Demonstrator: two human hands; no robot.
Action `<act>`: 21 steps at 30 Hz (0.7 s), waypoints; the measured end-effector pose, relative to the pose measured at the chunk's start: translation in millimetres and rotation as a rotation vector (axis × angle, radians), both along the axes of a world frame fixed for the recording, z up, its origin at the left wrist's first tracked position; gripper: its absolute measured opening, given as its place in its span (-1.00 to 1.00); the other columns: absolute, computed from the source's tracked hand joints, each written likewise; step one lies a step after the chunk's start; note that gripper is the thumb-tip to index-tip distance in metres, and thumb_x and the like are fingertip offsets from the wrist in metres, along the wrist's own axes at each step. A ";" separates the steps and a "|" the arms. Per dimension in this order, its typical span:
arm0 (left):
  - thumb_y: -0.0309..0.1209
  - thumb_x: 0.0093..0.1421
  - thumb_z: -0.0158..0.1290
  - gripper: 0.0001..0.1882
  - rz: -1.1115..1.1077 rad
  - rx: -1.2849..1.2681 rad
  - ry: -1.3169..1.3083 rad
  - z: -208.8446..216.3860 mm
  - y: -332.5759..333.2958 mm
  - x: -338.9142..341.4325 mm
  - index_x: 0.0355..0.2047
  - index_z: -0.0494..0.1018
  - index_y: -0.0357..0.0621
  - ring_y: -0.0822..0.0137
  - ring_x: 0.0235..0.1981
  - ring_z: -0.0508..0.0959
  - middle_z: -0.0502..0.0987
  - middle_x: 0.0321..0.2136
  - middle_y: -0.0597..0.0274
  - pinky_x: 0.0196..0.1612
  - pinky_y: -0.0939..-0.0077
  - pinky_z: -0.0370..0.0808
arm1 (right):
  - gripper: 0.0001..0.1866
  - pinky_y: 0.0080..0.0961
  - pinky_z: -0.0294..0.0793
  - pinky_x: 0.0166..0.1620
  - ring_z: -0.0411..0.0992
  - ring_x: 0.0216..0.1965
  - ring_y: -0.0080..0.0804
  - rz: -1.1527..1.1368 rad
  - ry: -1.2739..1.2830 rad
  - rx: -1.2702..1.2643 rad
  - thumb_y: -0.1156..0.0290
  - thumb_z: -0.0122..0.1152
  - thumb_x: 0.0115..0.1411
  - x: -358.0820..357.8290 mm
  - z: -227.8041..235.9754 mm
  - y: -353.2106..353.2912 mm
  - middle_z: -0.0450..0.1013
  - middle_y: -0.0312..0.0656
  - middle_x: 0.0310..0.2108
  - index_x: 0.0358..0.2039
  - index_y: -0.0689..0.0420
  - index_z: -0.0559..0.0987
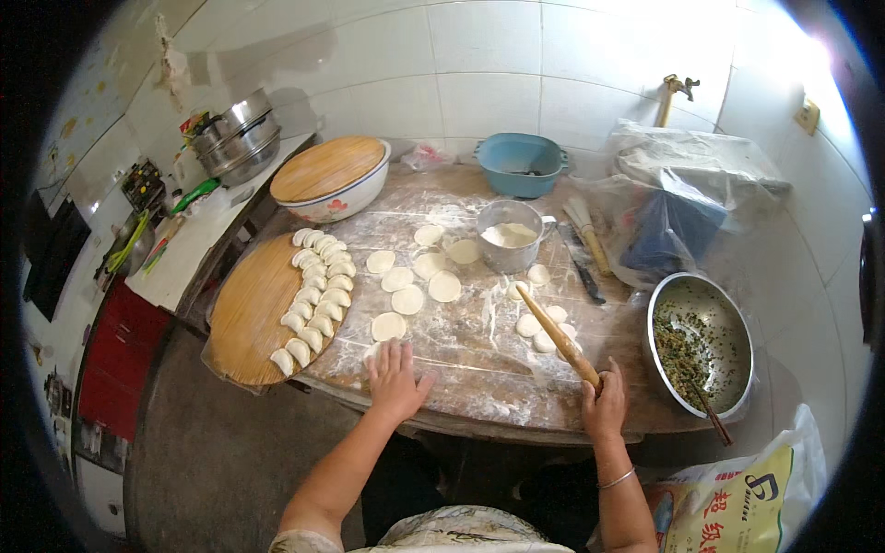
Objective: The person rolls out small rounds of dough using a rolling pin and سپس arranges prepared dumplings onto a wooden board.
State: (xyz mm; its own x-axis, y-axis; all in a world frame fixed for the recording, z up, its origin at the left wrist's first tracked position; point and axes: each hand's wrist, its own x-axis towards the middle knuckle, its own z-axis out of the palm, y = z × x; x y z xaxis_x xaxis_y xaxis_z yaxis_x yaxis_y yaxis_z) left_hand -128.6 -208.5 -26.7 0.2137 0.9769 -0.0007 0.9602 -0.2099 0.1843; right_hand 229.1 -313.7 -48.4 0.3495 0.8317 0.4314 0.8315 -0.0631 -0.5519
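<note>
Across mid-frame, a floury brown wooden table (470,392). At its left end, a round tan wooden board (241,309), with crescent-shaped white dumplings (313,307) along the right side. At frame centre, flat round white dough wrappers (408,300); right of them, a grey cylindrical metal pot (507,259), with a blue plastic basin (523,183) behind. Nearer, right of centre, a tapered tan wooden rolling pin (560,337) in the right hand (606,403). Far right, a round steel bowl (734,346) with chopped green filling (684,355) inside.

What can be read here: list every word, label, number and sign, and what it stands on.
White-and-yellow plastic sack, lower right: large red characters and a dark emblem, not copied out here; its smallest print is too small to read.
Crumpled pinkish plastic bag, at the back: any print is too blurred.
</note>
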 end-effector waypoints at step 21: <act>0.18 0.28 -0.21 -0.12 -0.745 -0.107 0.065 3.2 -43.3 107.1 0.36 -0.08 -0.25 0.06 0.42 -0.13 -0.08 0.39 -0.01 0.39 0.07 -0.22 | -0.69 -0.07 0.38 0.03 0.35 0.02 0.21 0.010 0.178 0.015 0.31 0.20 0.20 1.0 0.1 -2.7 0.32 0.22 0.08 -0.20 0.27 0.39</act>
